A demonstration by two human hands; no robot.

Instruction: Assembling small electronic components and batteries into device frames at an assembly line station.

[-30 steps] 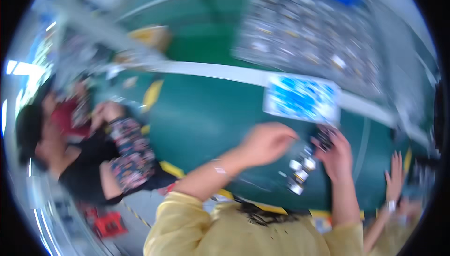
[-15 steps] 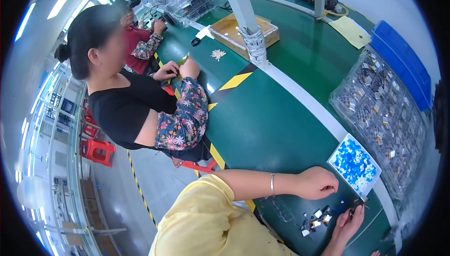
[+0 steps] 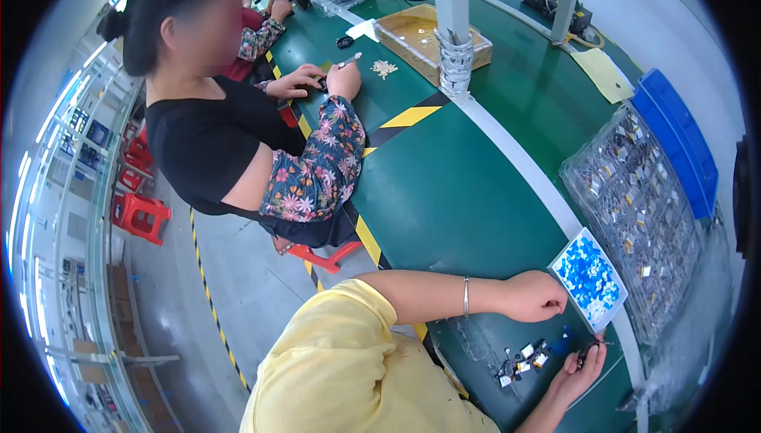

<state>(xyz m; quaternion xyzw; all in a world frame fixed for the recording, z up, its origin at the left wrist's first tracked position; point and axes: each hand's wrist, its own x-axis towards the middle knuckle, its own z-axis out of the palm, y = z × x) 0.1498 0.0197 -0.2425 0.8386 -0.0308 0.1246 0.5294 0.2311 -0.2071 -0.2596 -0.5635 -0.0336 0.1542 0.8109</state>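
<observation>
My left hand [image 3: 536, 296], with a silver bangle at the wrist, is closed in a curled pinch beside a white tray [image 3: 553, 265] of small blue and white pieces. Whatever its fingers hold, if anything, is hidden. Below it, my right hand [image 3: 575, 379] grips a small dark part with thin wires [image 3: 585, 352], close to the tray's near corner. On the green table left of that hand lies a loose group of small white-and-black parts with dark wires [image 3: 523, 365]. A few tiny blue bits [image 3: 564, 333] are scattered between my hands.
Clear plastic trays full of small parts [image 3: 634, 211] and a blue bin [image 3: 675, 143] stand along the right. A white post [image 3: 455, 5] rises beside a shallow wooden box [image 3: 396, 44]. At left, a co-worker in black [image 3: 218, 143] handles small items near a pale pile [image 3: 384, 68].
The whole view has shifted slightly. My left hand stays closed near the tray, and my right hand keeps the dark part. The co-worker's hands have changed position.
</observation>
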